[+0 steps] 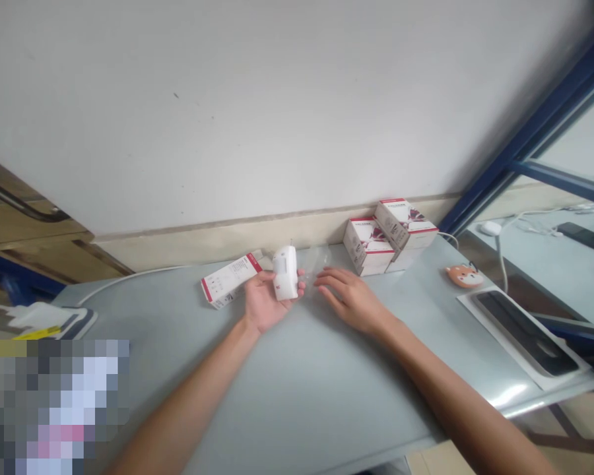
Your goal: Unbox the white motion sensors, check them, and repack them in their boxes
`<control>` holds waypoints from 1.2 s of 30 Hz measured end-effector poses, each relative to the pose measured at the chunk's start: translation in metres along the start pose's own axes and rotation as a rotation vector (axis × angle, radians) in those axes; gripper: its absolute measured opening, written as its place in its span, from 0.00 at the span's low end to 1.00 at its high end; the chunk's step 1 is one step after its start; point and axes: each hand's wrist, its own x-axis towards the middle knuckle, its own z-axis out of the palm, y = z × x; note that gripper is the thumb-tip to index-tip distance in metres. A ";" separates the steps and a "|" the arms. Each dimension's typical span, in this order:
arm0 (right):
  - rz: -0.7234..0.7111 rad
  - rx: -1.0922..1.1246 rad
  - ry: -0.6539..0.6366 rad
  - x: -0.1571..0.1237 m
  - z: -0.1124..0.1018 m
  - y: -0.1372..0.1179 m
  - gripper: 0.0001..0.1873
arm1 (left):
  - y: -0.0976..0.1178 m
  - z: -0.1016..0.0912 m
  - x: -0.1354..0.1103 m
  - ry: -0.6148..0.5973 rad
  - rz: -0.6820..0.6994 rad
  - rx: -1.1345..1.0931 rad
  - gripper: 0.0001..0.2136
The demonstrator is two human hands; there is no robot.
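Note:
My left hand (267, 307) is closed around a white motion sensor (285, 280) with a small dark window on its front and a thin antenna on top. It holds the sensor upright above the table. My right hand (349, 300) is to the right of it, palm down, with its fingers stretched out and apart. A clear plastic bag (317, 260) lies just beyond those fingertips; whether they touch it I cannot tell. Behind my left hand lies a white and red carton (230, 278), partly covered by the hand.
Several white and red boxes (371, 254) are stacked against the wall. At the right are an orange animal-face case (464, 276) and a black phone (527, 333) on a white box. A power strip (76, 324) with a white plug is at the left of the grey-blue table (297, 389).

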 end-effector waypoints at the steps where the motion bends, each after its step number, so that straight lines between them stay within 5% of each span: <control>1: -0.006 -0.011 -0.014 0.000 0.001 0.000 0.14 | 0.000 0.000 0.000 -0.017 -0.017 0.003 0.19; 12: 0.001 -0.034 -0.016 -0.002 0.006 0.003 0.15 | -0.003 -0.003 -0.001 -0.178 -0.167 0.037 0.25; 28: -0.026 0.031 0.096 0.000 0.006 0.003 0.14 | -0.005 -0.004 0.000 -0.283 -0.169 0.110 0.25; 36: 0.231 0.212 0.295 0.003 -0.013 -0.008 0.16 | -0.013 -0.005 -0.003 -0.395 -0.265 0.208 0.22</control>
